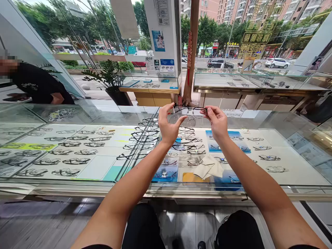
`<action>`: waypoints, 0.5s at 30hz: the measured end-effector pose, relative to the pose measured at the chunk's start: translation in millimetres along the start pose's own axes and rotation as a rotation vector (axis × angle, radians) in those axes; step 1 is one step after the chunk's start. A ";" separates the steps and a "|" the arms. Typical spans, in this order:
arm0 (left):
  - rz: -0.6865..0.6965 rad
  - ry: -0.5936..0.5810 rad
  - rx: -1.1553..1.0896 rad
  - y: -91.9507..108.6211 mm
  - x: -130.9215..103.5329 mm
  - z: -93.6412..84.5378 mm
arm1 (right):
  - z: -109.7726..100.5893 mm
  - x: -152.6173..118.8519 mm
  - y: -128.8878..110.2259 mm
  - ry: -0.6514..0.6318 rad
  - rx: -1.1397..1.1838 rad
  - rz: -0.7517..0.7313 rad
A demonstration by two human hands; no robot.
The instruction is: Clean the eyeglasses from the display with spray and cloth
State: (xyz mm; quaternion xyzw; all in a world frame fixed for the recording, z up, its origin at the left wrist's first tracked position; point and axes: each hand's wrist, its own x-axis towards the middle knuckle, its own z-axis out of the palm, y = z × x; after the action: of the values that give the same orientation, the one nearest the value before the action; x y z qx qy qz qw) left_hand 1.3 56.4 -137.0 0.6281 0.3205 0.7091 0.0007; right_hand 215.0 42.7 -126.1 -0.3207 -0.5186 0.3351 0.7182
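Note:
A pair of dark-rimmed eyeglasses point(190, 110) is held up level above the glass counter, between both hands. My left hand point(168, 124) grips it at the left end, thumb stretched out below the lens. At the other end, my right hand point(217, 119) pinches the frame near the right lens. Below the hands, a cream cleaning cloth point(208, 166) lies crumpled on the counter top. A column of several eyeglasses point(143, 138) runs along the counter beside my left forearm.
The glass display counter point(103, 185) spans the view, with many eyeglasses inside. Across it, a person in a black shirt point(38, 83) leans at the far left. A potted plant point(110, 77), a wooden post point(191, 52) and more display cases point(233, 81) stand by the window.

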 end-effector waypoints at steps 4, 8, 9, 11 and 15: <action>0.006 -0.001 0.008 -0.4 -0.3 -0.2 | 0.0 -0.9 -2.5 -0.012 0.021 0.031; -0.010 -0.018 0.002 -0.4 0.0 -0.7 | 0.1 -1.5 -4.2 -0.015 0.004 0.017; -0.016 -0.025 -0.007 -0.4 0.1 -0.8 | 0.2 -1.8 -4.8 -0.016 -0.005 0.006; -0.026 -0.036 -0.020 -0.5 0.4 -0.8 | 0.6 -2.9 -6.5 -0.015 -0.032 -0.019; -0.015 -0.022 -0.002 -0.5 0.7 -1.0 | 2.0 -5.3 -9.6 -0.005 -0.074 -0.048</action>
State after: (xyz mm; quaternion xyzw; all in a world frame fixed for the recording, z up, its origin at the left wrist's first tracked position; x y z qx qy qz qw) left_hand 0.1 56.7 -136.6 0.6336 0.3246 0.7023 0.0101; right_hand 213.2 33.1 -120.6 -0.3338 -0.5401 0.2989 0.7124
